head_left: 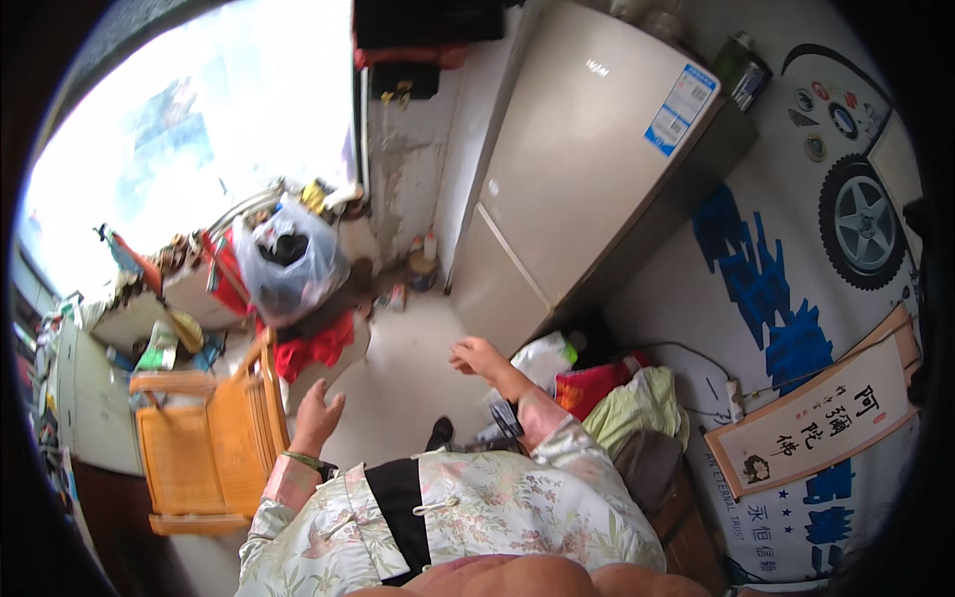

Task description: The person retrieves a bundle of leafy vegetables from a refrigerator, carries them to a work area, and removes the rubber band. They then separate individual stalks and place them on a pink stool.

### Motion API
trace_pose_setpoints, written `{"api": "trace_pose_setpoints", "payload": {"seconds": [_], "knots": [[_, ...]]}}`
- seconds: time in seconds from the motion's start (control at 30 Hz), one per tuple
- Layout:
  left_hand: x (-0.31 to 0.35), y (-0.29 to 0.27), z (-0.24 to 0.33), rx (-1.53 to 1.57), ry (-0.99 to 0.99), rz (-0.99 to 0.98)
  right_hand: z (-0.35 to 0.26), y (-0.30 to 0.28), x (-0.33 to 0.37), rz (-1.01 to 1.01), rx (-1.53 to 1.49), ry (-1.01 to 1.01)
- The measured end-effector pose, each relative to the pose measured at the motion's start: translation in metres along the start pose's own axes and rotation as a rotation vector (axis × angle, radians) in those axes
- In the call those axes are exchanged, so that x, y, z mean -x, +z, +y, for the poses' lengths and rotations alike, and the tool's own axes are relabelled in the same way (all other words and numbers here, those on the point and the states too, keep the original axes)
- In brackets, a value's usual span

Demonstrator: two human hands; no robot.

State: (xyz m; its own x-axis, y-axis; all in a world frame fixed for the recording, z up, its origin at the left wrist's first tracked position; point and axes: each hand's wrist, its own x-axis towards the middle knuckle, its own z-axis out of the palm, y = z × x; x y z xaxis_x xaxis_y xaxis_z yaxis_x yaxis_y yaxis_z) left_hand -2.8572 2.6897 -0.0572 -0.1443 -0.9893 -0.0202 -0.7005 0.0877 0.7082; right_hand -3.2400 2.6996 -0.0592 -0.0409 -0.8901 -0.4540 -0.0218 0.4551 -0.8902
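My left hand (316, 416) is held out in the air, thumb apart from the fingers, with nothing in it. A dark band circles that wrist. Nearest to it stands a wooden chair (199, 453), on the left. My right hand (478, 357) reaches forward over the pale floor (403, 398), fingers loosely bent and slightly apart, holding nothing that I can see. Both arms wear pale flowered sleeves. To the right of the right hand lie a white plastic bag (544, 360), a red cloth item (589, 390) and a pale green cloth (642, 413).
A tall beige fridge (557, 169) stands ahead right. Ahead left, a bulging clear plastic bag (288, 264) sits above red cloth (313, 350), near a bright window (199, 119). A pale cabinet (95, 398) is far left. A cable and hanging scroll (811, 413) are right.
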Motion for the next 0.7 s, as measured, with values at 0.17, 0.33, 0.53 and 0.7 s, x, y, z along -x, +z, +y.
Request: {"api": "trace_pose_setpoints", "payload": {"seconds": [0.17,0.33,0.53,0.7], "knots": [[-0.107,0.076,0.079,0.183,0.024,-0.205,-0.010,-0.114,0.003,0.299,-0.184,0.002],[-0.197,0.140,0.145,0.374,0.102,-0.365,-0.029,-0.182,0.003,0.450,-0.261,-0.031],[-0.321,0.174,0.217,0.577,0.227,-0.482,-0.048,-0.207,0.016,0.528,-0.325,-0.109],[-0.435,0.188,0.303,0.652,0.272,-0.644,-0.067,-0.209,0.049,0.740,-0.389,-0.259]]}}
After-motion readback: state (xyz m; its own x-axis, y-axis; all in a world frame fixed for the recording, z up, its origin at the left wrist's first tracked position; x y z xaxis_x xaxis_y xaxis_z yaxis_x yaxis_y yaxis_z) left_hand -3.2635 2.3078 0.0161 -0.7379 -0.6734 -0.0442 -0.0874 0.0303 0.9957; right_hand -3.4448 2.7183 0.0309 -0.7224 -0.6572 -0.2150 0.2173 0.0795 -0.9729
